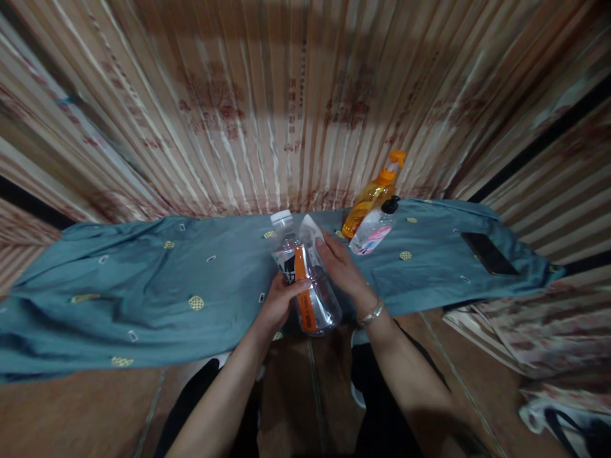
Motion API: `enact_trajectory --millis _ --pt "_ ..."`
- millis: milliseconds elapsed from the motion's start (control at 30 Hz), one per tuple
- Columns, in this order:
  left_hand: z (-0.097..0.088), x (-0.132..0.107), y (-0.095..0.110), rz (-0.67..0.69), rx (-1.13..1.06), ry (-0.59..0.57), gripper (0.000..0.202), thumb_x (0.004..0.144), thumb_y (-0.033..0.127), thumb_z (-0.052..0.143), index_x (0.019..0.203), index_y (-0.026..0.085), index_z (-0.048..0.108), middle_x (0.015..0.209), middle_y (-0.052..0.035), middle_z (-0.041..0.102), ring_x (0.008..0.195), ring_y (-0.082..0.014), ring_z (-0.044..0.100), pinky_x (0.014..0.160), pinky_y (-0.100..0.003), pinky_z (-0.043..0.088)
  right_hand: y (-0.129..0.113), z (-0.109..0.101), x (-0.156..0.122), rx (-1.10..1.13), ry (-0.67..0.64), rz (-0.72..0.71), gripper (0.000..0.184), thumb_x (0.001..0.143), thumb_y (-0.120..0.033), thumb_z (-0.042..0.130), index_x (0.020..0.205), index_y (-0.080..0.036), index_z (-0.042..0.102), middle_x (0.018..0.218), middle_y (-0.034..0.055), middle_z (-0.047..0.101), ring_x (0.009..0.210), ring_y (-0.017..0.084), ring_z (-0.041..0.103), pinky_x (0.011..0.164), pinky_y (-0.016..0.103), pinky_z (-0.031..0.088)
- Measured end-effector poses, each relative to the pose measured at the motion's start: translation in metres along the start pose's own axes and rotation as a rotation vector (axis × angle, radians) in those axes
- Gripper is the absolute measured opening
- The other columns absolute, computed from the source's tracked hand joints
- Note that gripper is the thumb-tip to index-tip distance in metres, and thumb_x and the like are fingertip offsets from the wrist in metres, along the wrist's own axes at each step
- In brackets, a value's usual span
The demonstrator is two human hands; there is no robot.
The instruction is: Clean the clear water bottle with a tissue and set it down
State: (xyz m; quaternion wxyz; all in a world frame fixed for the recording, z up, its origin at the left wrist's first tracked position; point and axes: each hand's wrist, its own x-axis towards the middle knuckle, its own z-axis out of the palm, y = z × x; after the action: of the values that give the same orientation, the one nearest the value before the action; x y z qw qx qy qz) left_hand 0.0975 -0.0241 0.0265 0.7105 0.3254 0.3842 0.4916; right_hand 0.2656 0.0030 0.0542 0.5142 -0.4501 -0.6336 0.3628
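A clear plastic bottle [325, 313] with a white cap and an orange and black label is held tilted above the front edge of the cloth-covered surface. My left hand [280, 299] wraps around the bottle's left side, thumb across the label. In my right hand [338, 262] is a white tissue [311, 230], pressed against the bottle's upper right side. The right fingertips are partly hidden behind the tissue and bottle. To the right of my hands stand an amber pump bottle [367, 207] with an orange top and a clear pump bottle [375, 230] with a black top.
A teal cloth [157, 280] with a yellow pattern covers the long, narrow surface. Toward its right end lies a dark phone [489, 253]. Striped curtains [262, 114] hang behind and at both sides. Below is a tiled floor [291, 381]; a bag [568, 420] sits at lower right.
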Motion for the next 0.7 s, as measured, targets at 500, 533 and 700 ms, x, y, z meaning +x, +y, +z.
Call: enact_trajectory --millis 500,533,700 --pt "-0.022 0.021 0.021 0.282 -0.117 0.238 0.047 0.060 0.025 0.105 0.098 0.027 0.078 0.094 0.0038 0.085 0.085 -0.0196 0.077 0.090 -0.032 0.060 0.005 0.029 -0.022 -0.227 -0.111 -0.162 0.064 0.120 -0.056 0.052 0.176 -0.027 0.061 0.179 0.0129 0.065 0.167 0.032 0.059 0.142 0.054 0.045" --pt "-0.023 0.021 0.021 0.268 -0.109 0.229 0.047 0.059 0.025 0.105 0.097 0.026 0.079 0.093 0.0032 0.085 0.085 -0.0206 0.078 0.089 -0.033 0.060 0.006 0.027 -0.021 -0.197 -0.108 -0.128 0.064 0.119 -0.059 0.053 0.175 -0.027 0.062 0.173 0.0128 0.070 0.160 0.033 0.066 0.137 0.053 0.050" --pt "-0.033 0.023 0.031 0.262 -0.135 0.231 0.045 0.058 0.031 0.106 0.093 0.024 0.079 0.088 0.0019 0.084 0.079 -0.0211 0.078 0.084 -0.034 0.061 0.023 0.017 -0.011 0.056 -0.198 0.153 0.071 0.110 -0.085 0.057 0.137 -0.026 0.087 0.113 0.0072 0.091 0.105 0.031 0.085 0.103 0.049 0.067"
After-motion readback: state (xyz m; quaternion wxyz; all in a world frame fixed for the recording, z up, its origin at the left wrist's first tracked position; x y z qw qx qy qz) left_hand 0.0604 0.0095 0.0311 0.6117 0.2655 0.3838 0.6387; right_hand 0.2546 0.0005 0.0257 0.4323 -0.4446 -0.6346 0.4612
